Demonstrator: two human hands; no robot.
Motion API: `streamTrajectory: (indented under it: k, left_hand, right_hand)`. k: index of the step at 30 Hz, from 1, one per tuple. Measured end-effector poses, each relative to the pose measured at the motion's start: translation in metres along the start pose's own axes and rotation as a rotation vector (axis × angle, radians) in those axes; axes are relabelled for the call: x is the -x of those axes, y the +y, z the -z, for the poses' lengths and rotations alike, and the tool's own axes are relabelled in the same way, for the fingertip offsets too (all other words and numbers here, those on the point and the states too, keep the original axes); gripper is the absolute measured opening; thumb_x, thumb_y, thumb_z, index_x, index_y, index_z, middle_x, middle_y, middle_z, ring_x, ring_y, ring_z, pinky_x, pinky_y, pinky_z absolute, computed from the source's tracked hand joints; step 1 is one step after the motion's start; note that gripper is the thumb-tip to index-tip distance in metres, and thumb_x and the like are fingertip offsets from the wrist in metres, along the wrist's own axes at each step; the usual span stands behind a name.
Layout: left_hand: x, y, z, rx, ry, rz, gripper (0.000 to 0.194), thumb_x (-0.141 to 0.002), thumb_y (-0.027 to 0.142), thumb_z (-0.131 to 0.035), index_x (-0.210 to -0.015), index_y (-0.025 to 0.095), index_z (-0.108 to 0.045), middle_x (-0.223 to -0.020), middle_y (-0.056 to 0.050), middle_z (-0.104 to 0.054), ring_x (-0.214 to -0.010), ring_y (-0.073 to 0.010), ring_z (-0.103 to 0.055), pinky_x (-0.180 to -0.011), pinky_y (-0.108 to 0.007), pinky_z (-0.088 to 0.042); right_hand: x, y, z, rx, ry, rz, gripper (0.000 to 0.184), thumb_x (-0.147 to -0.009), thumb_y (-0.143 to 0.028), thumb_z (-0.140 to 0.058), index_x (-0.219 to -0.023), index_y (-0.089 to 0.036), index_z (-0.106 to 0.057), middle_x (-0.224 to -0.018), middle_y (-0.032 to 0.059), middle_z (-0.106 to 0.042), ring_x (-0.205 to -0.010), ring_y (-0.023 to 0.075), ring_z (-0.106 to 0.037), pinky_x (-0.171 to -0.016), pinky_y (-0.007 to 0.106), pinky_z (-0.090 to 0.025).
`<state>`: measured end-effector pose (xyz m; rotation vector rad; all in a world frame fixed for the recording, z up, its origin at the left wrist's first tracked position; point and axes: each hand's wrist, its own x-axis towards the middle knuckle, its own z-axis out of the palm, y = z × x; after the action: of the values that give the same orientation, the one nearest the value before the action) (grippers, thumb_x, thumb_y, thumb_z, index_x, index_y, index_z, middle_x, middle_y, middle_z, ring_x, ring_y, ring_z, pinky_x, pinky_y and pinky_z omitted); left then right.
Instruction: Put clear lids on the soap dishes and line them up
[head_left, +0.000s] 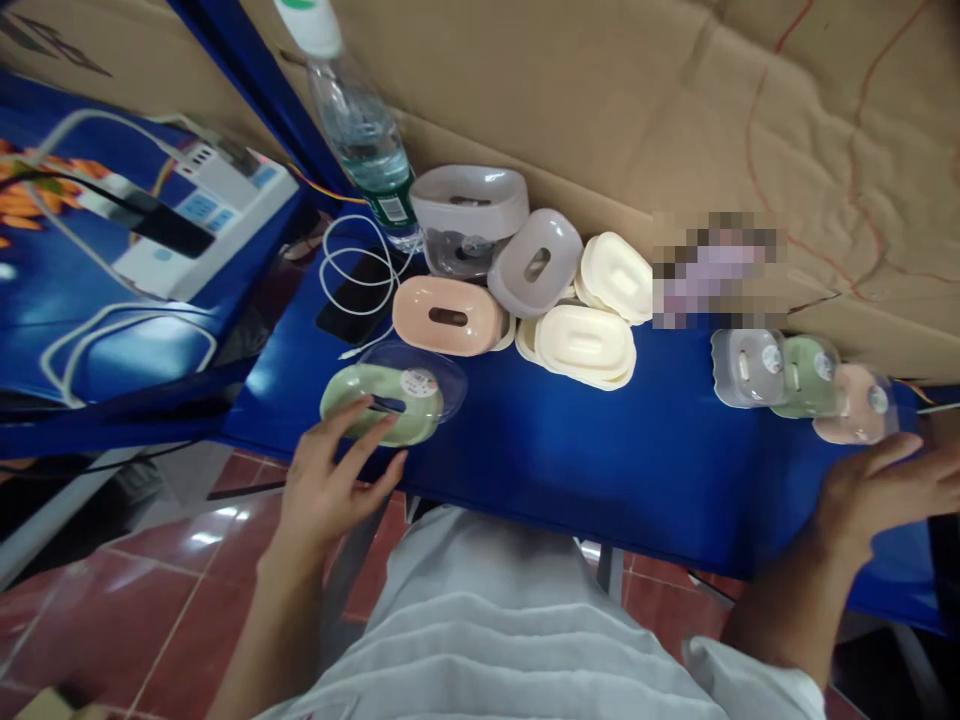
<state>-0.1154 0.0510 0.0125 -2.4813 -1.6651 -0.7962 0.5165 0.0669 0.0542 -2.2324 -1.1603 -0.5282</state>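
Here in the head view, the left hand (322, 480) is open, fingers spread over the green dish (349, 395) near the front edge of the blue table (570, 470), towards its left end; the fingertips seem to touch the dish, though blur makes that hard to call. A clear cover (452, 378) with a round label sits right by that dish. Over to the right end, the right hand (862, 500) is open too, fingers stretched outward, just beside the covered peach box (855, 425), last in a row with the covered green box (810, 398) and the covered grey box (756, 385)! Between the hands, nearer the back edge, come the peach dish (416, 318), the tilted grey dish (523, 285), the cream pieces (551, 350) and the grey stack (439, 210). And at the back left corner stands the water bottle (360, 130), the white cable (325, 262) looping just in front of it
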Motion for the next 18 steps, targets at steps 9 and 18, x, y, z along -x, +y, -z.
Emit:
streamTrajectory:
  k: [9,18]
  left_hand:
    - [-0.018,0.028,-0.020,0.138,0.018,-0.129,0.059,-0.090,0.018,-0.082,-0.144,0.029,-0.062,-0.132,-0.012,-0.071,-0.122,-0.0318,-0.072,-0.101,-0.048,-0.059]
    - [0.001,0.025,0.003,0.113,-0.088,-0.053,0.055,-0.091,0.029,-0.083,-0.142,0.034,-0.064,-0.140,-0.011,-0.071,-0.131,-0.0358,-0.069,-0.120,-0.064,-0.045]
  right_hand:
    - [0.150,-0.202,0.006,-0.424,-0.679,1.176,0.058,-0.110,-0.041,-0.057,-0.166,-0.027,-0.046,-0.160,0.0123,-0.061,-0.148,0.0295,-0.058,-0.125,0.052,-0.047]
    - [0.170,-0.261,-0.014,-0.471,-0.790,1.282,0.060,-0.112,-0.042,-0.056,-0.165,-0.015,-0.047,-0.170,0.0131,-0.048,-0.159,0.0308,-0.045,-0.132,0.057,-0.037]
